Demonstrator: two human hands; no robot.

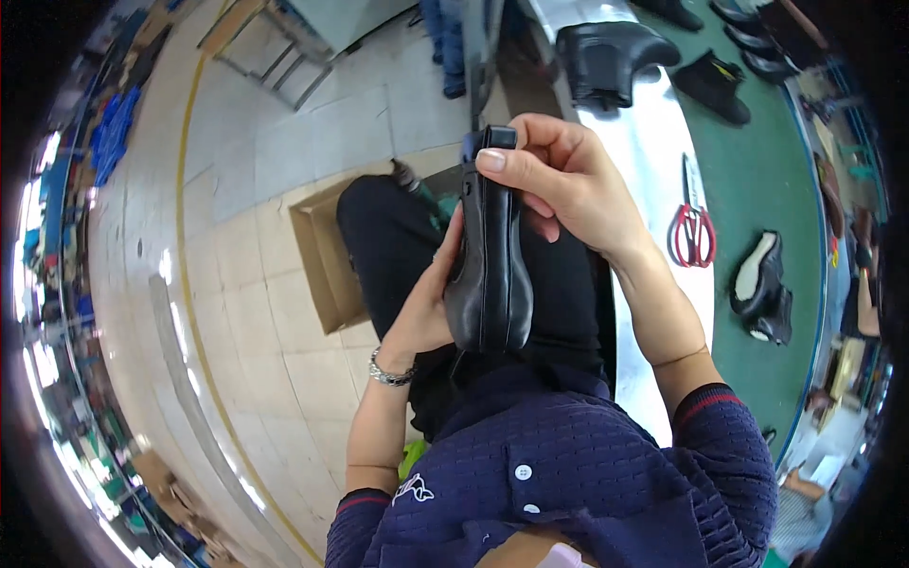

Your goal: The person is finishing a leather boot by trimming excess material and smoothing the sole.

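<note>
Over my lap I hold a black leather ankle boot (pixel 490 275), its rounded heel end toward me and a seam running down its middle. My left hand (pixel 428 308) is wrapped along its left side, with most of the fingers hidden behind it. At the far top edge my right hand (pixel 573 180) pinches the boot's rim between thumb and fingers. Red-handled scissors (pixel 693 232) lie to the right of my right forearm, on the edge of the shiny metal bench (pixel 653 151).
Another black boot (pixel 611 62) rests at the bench's far end. Several dark boots and a pale-lined pair (pixel 762 284) are on the green surface (pixel 748 180) at right. An open cardboard box (pixel 327 275) stands left of my knees. Beyond are a person's blue-trousered legs (pixel 445 47).
</note>
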